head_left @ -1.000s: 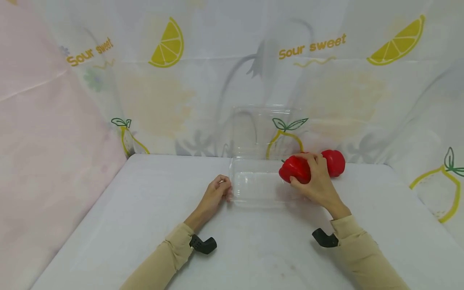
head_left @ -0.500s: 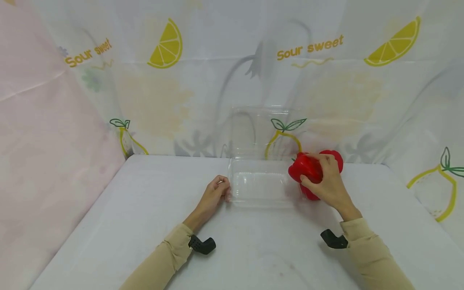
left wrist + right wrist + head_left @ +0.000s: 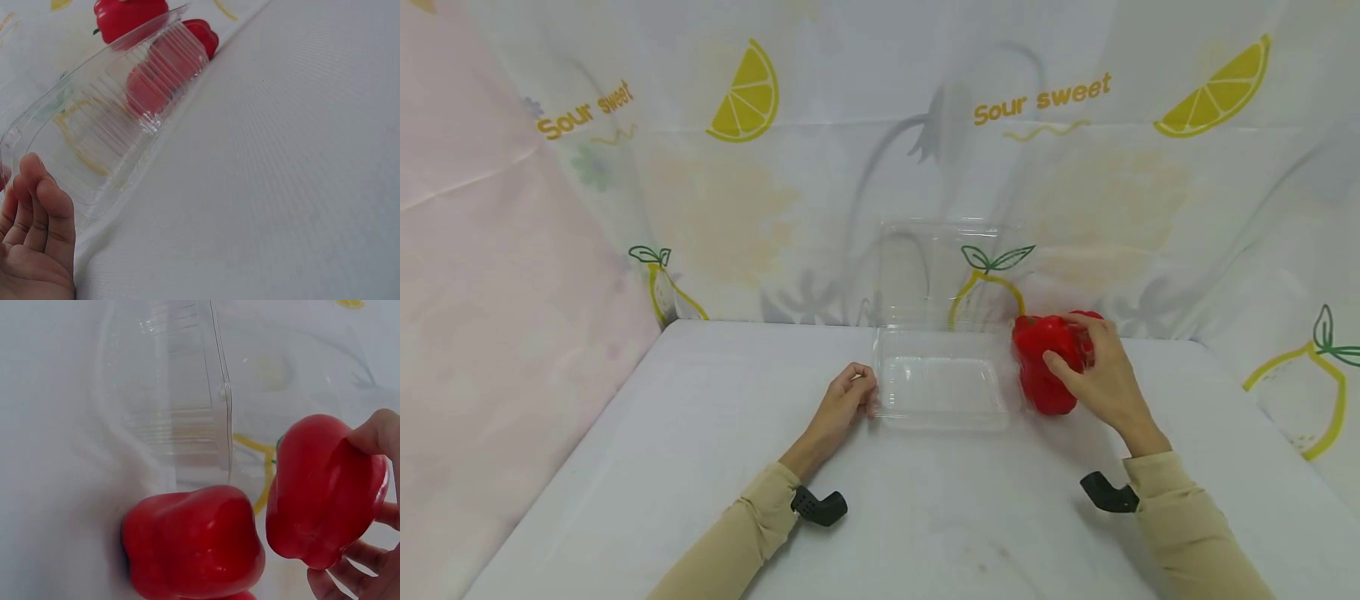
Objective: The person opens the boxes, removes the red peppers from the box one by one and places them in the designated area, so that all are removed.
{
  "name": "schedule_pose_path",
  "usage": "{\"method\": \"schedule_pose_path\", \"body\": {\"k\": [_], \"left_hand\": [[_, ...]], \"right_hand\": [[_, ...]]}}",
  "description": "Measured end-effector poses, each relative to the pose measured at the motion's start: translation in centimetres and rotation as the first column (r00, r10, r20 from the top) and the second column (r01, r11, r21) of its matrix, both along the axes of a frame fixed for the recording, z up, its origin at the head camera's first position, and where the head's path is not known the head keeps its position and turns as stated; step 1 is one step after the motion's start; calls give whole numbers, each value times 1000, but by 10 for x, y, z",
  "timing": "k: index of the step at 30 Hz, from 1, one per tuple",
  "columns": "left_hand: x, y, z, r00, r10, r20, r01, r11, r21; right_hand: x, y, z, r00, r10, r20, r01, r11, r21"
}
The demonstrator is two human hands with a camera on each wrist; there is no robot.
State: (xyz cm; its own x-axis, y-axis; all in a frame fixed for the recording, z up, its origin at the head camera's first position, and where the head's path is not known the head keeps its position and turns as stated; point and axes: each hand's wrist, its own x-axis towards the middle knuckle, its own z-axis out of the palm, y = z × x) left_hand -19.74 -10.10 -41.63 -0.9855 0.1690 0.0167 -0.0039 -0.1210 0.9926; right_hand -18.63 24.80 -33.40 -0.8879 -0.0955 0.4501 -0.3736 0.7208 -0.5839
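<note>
In the head view, a clear plastic clamshell container sits on the table with its lid raised at the back. My left hand pinches the container's left edge, fingers against the rim. To the right of the container, my right hand grips a red bell pepper between thumb and fingers, raised above the table. Below it a second red bell pepper lies beside the container's right wall. Behind my right hand, another red bell pepper is mostly hidden.
The table has a white cover. A white curtain with lemon prints hangs right behind the table's back edge, close to the raised lid. A pinkish cloth hangs at the left. Black curved devices sit at both wrists.
My right hand has carried its bell pepper rightward, from over the container's right end to beyond it. The pepper beside the container has come into sight. My left hand has stayed put.
</note>
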Motion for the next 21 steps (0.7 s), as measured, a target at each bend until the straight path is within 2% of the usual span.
{"method": "schedule_pose_path", "body": {"k": [8,21], "left_hand": [[0,0,0,1000,2,3,-2,1000,5],[0,0,0,1000,5,2,-5,1000,4]], "right_hand": [[0,11,-3,999,-45,-17,45,999,-22],[4,32,-5,994,-101,53,104,993,-62]]}}
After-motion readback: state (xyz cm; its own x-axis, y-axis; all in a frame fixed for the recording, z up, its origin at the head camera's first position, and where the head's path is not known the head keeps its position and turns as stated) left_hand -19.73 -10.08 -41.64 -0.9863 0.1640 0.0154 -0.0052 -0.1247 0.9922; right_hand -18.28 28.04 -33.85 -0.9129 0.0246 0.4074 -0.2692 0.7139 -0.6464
